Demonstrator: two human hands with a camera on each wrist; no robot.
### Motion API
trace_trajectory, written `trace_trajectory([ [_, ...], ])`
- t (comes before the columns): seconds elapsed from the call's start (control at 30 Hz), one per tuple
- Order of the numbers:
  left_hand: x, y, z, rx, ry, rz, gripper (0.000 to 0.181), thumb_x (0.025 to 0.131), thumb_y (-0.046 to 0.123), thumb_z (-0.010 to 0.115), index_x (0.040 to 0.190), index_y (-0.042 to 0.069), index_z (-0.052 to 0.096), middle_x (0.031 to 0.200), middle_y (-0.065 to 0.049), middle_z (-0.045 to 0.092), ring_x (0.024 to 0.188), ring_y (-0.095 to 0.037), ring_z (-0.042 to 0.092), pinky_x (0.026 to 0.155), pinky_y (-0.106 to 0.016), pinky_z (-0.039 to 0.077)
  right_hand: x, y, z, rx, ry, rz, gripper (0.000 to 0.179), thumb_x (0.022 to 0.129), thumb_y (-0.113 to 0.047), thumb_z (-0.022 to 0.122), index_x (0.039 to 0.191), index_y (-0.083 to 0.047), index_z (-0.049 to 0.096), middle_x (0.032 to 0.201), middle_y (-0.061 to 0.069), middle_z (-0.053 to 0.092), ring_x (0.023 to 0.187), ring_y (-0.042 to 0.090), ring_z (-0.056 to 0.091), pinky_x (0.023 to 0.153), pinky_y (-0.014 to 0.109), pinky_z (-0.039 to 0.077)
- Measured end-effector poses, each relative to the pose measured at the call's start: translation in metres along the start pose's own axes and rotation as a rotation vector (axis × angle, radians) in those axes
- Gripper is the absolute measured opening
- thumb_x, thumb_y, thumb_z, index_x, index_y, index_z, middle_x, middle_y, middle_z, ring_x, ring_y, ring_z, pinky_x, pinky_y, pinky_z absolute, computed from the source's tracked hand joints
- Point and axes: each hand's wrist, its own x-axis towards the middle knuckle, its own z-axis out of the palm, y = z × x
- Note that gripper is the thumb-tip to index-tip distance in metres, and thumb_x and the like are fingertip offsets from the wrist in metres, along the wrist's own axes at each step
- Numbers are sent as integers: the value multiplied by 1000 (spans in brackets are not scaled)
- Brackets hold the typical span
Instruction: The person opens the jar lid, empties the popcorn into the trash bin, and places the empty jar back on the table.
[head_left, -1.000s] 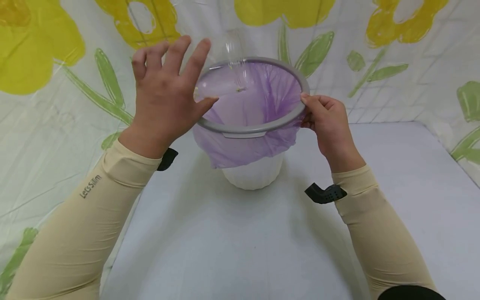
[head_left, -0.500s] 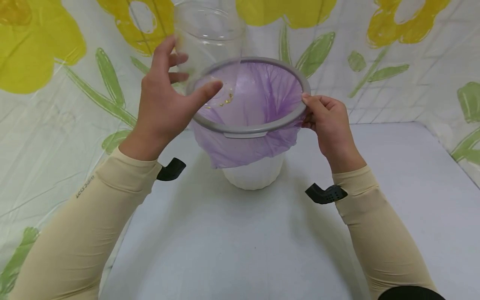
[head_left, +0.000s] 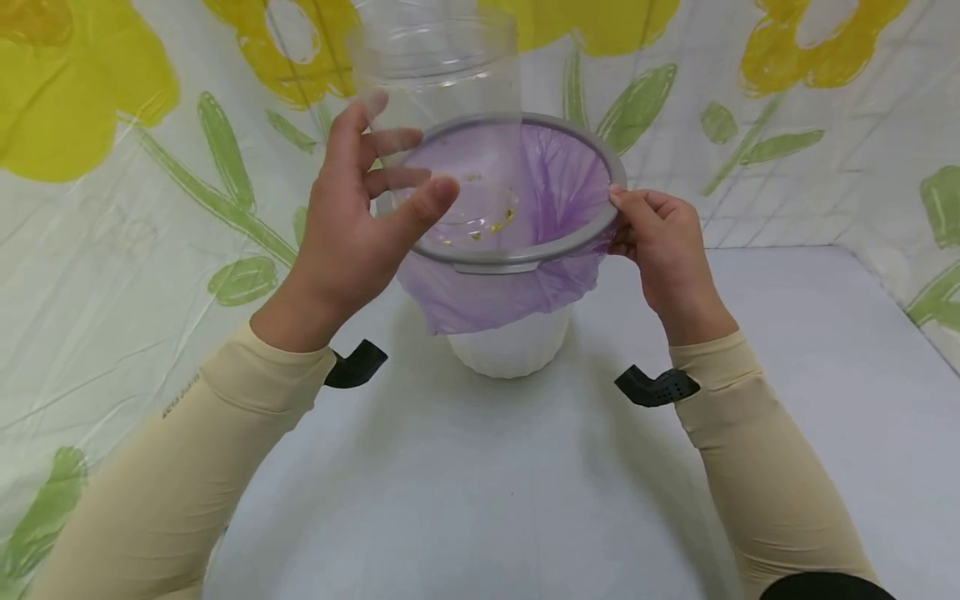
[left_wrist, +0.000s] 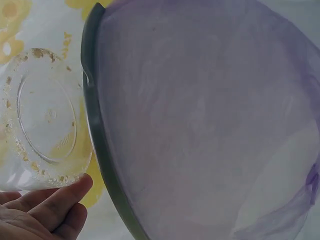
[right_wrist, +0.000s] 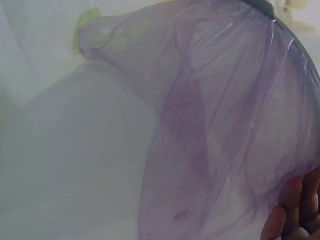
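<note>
My left hand [head_left: 360, 208] holds a clear plastic jar [head_left: 457, 104], thumb at its near side and fingers curled behind, visible through the wall. The jar stands roughly upright above a bin and overlaps the grey rim [head_left: 558, 248] in the head view. Brownish-yellow crumbs [head_left: 504, 220] cling around its bottom; the left wrist view shows that jar base [left_wrist: 47, 115] beside the rim. My right hand [head_left: 663, 250] pinches the rim's right side and the purple bag [head_left: 498, 300] folded over it. Some of its fingers are hidden behind the bag.
The bin [head_left: 513, 350] has a white body and stands on a white table [head_left: 495, 467] near the back edge. A curtain [head_left: 757, 196] with yellow flowers and green leaves hangs behind it and along the left. Dark wrist mounts [head_left: 356, 364] stick out from both sleeves.
The jar, blurred and tipped over the bin a second ago, is now upright. My left hand has turned and shifted right with it. The right hand keeps its hold on the rim.
</note>
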Motion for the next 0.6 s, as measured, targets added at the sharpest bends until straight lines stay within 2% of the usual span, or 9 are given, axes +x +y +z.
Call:
trace_trajectory([
  [0.23,-12,8,11,-106,-42,49,103,78,71,79,154,15,37,145,-7,59,118,-27,70,87,-36,61,0,0,0,-8,6,10,20,100,-17,73,83,-7,76,67,0,68,59,11,64,64,25,56],
  [0.4,-22,12,18,-105,-90,88,108,77,82,73,150,11,38,144,-5,59,120,-25,69,85,-39,62,-1,-1,1,-14,8,7,20,100,-17,72,82,-7,75,67,0,67,59,10,63,64,24,56],
  [0.6,-33,16,24,-128,-148,142,107,80,81,69,155,12,36,144,-6,58,117,-21,70,90,-42,61,-1,-2,0,-14,3,5,21,100,-18,72,83,-6,75,68,0,67,60,11,63,65,25,56],
])
